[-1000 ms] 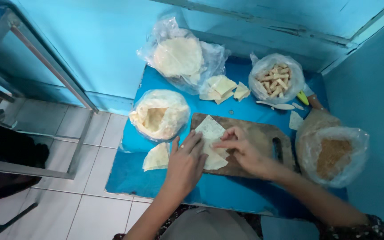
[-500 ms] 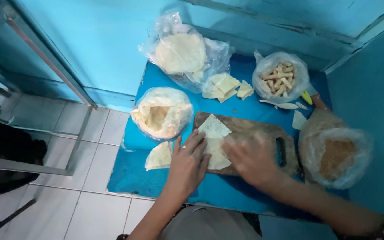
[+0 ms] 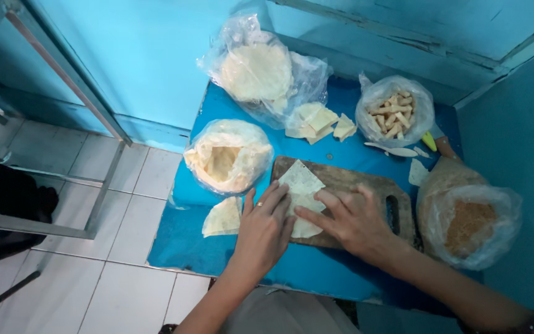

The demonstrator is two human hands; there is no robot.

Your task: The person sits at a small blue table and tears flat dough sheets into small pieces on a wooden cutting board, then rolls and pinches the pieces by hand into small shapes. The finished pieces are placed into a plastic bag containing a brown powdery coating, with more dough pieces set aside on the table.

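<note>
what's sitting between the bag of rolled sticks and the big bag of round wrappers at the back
In the head view, a small pile of cut wrapper pieces lies on the blue table, between the bag of sticks and the wrapper bag.

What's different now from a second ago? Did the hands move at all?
The right hand slid off the wrapper's top edge and now lies flat, lower on the wrapper on the board. The left hand stayed pressed on the wrapper's left side. Nothing was picked up or let go; the bags kept their places.

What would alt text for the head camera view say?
Left hand and right hand press a pale wrapper sheet on a wooden cutting board, on a blue table among plastic bags of food.
</note>
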